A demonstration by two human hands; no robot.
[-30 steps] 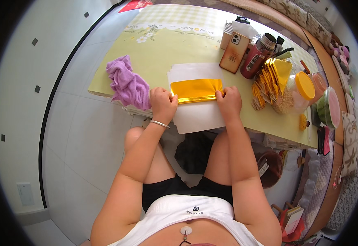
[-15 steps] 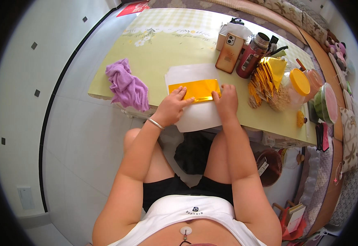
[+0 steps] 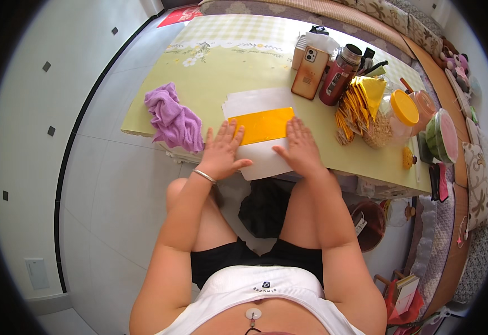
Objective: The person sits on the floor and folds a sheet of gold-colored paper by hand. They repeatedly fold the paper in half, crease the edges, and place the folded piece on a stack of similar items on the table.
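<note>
A shiny gold foil sheet, folded to a rectangle [image 3: 263,125], lies on white paper [image 3: 263,159] near the table's front edge. My left hand [image 3: 221,151] rests flat with fingers stretched at the foil's left end, thumb out over the paper. At the right end, my right hand [image 3: 301,146] lies open, its fingertips along the foil's edge and its thumb over the paper. Neither hand grips anything. A silver bangle circles my left wrist.
A purple cloth [image 3: 172,116] lies crumpled left. At right stand a phone [image 3: 310,72], a red flask [image 3: 340,75], a bundle of gold folded papers [image 3: 361,103], a yellow-lidded jar [image 3: 403,111] and a cut watermelon [image 3: 444,137]. Below is a dark red bin [image 3: 368,226].
My left hand has moved left off the foil's middle to its left end. The right hand's curled fingers have straightened and flattened. The foil now looks flatter.
</note>
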